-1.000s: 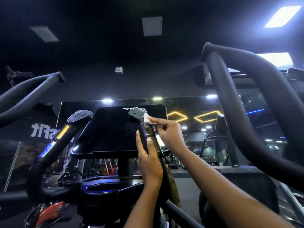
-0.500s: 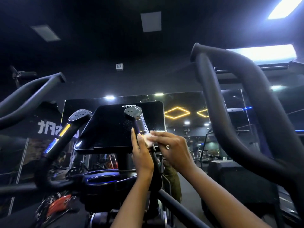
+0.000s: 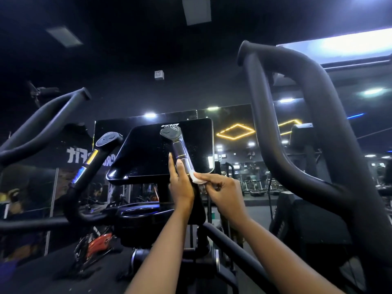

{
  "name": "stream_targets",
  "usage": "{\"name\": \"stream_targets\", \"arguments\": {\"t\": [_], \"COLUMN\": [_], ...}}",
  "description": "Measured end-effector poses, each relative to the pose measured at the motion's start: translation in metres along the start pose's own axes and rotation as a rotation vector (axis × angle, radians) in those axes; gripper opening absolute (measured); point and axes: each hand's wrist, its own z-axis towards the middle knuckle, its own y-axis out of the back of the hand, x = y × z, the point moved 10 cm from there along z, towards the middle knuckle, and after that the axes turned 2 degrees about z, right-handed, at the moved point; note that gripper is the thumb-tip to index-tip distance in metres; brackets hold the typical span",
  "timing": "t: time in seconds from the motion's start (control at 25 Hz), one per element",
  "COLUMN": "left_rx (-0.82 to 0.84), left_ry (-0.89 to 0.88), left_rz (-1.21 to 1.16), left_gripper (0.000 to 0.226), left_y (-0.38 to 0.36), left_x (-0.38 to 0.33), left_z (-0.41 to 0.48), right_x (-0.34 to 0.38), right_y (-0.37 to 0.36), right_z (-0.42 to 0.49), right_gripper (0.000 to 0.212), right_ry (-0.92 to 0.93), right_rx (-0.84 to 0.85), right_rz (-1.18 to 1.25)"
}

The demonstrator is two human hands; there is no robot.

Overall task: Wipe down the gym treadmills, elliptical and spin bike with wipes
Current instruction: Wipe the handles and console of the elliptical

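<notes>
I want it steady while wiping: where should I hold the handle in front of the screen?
Probably the handle's lower shaft, from the left: that stretch is straight and slim, the cap above is wider, and the wipe works its right side.

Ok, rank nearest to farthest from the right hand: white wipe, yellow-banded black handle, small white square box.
1. White wipe, in the grip of the right hand.
2. Yellow-banded black handle, at left.
3. Small white square box, high above.
</notes>
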Motion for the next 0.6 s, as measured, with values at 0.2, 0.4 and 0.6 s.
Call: {"name": "stream_targets", "arguments": {"t": [0.2,0.4,0.6], "left_rx": [0.072,0.058,0.046], "left_ry": [0.064,0.074,0.13], "left_rz": [0.162,0.299,0.375], "left_gripper": [0.048,0.052,0.062], "left_y": [0.005,0.02,0.036], "left_x": [0.014,0.004,0.013], "left_z": [-0.013,-0.044,-0.067], "right_x": [-0.001,0.007,0.014], "right_y": [0.007,0.014,0.013], "right_z": [-0.007,-0.019,-0.035], "right_gripper": [0.032,0.03,0.028], "right_ry": [-0.169,-0.203,-0.235], "right_rx": [0.031,0.11,0.202], "right_rz": [0.014,0.034,-0.035]}}
